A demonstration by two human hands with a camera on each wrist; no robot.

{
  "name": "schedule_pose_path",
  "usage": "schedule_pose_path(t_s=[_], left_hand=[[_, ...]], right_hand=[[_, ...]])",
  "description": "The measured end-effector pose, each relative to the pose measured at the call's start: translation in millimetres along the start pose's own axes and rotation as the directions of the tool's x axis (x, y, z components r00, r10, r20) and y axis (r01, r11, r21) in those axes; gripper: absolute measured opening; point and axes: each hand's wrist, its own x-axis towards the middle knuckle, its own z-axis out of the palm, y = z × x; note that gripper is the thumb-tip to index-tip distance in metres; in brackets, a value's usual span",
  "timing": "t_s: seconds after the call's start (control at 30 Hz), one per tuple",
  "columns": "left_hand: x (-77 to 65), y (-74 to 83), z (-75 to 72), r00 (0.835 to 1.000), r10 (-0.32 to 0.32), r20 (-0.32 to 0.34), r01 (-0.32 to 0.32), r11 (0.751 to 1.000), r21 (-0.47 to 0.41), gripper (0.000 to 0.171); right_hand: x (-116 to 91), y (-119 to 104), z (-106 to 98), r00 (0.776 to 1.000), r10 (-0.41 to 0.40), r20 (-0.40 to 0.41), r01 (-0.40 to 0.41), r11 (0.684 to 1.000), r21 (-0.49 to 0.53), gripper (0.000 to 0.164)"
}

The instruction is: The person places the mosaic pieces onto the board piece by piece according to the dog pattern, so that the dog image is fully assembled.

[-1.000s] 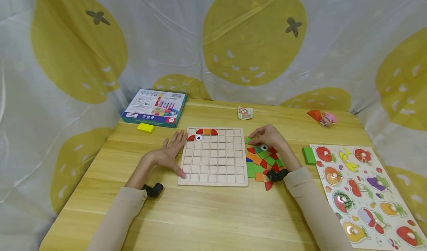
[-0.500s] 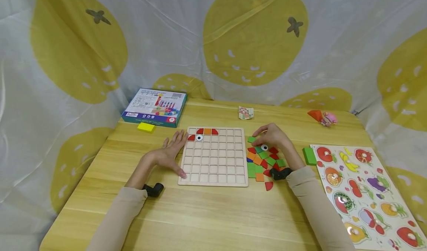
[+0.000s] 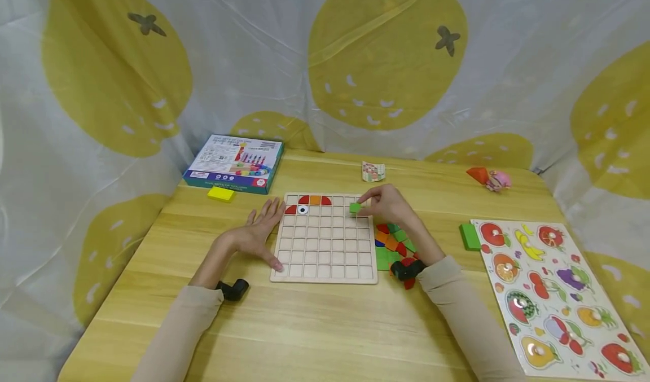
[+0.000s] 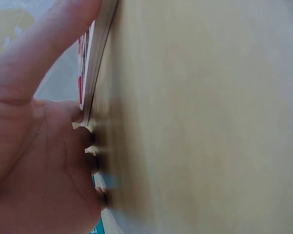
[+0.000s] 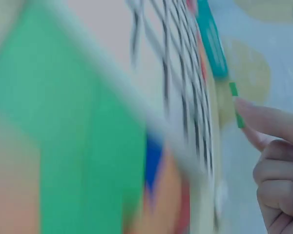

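Observation:
A wooden grid board (image 3: 319,241) lies on the table, with red quarter-round tiles (image 3: 290,209), an orange square tile (image 3: 315,200) and an eye tile (image 3: 302,209) in its upper left cells. The left hand (image 3: 254,236) rests along the board's left edge, fingers spread and thumb on the lower left corner. Above the board's upper right cells, the right hand (image 3: 388,204) pinches a green square tile (image 3: 355,207) between thumb and finger; the right wrist view shows this green tile (image 5: 237,105) edge-on. Loose coloured tiles (image 3: 388,256) lie right of the board, partly hidden by the right wrist.
A boxed toy set (image 3: 236,165) and a yellow block (image 3: 221,194) stand at the back left. A small picture card (image 3: 373,171) lies behind the board. To the right are a green block (image 3: 469,237), a fruit puzzle board (image 3: 553,297) and a pink figurine (image 3: 498,181).
The right hand has moved left from the tile pile to over the board, carrying a green square tile picked from the pile's top. The left hand stays in place.

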Motion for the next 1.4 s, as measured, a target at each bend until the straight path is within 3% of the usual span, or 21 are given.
schedule_pose_path(t_s=[0.17,0.3,0.5,0.8,1.0,1.13,1.3,1.4], left_hand=[[0.7,0.3,0.6,1.000,0.010,-0.001,-0.010,1.000,0.005,0.146],[-0.1,-1.0,0.0,1.000,0.002,0.001,-0.002,1.000,0.001,0.146],[-0.2,-0.4,0.0,1.000,0.020,0.010,-0.020,1.000,0.001,0.144],[-1.3,-2.0,-0.5,1.000,0.010,0.012,-0.010,1.000,-0.015,0.144],[-0.9,-1.2,-1.5,1.000,0.012,0.018,-0.011,1.000,-0.007,0.144],[-0.4,-1.5,-1.6,1.000,0.011,0.017,-0.011,1.000,-0.007,0.145],[-2.5,-2.3,-0.5,1.000,0.010,0.008,-0.010,1.000,-0.007,0.145],[-2.1,-2.3,0.1,1.000,0.017,-0.001,-0.017,1.000,-0.014,0.146]], right_hand=[[12,-36,53,0.999,-0.024,0.041,0.021,0.997,0.069,0.020],[23,-55,92,0.998,-0.043,0.041,0.040,0.998,0.057,0.021],[32,-64,120,0.999,-0.041,-0.018,0.041,0.999,0.033,0.022],[37,-67,122,0.999,-0.047,0.026,0.047,0.999,-0.004,0.021],[42,-74,125,0.997,-0.063,0.034,0.065,0.995,-0.081,0.024],[42,-74,123,0.994,-0.086,0.071,0.091,0.993,-0.069,0.026],[34,-60,105,0.973,-0.154,0.173,0.160,0.987,-0.022,0.031],[22,-50,77,0.964,-0.151,0.219,0.157,0.987,-0.013,0.031]])
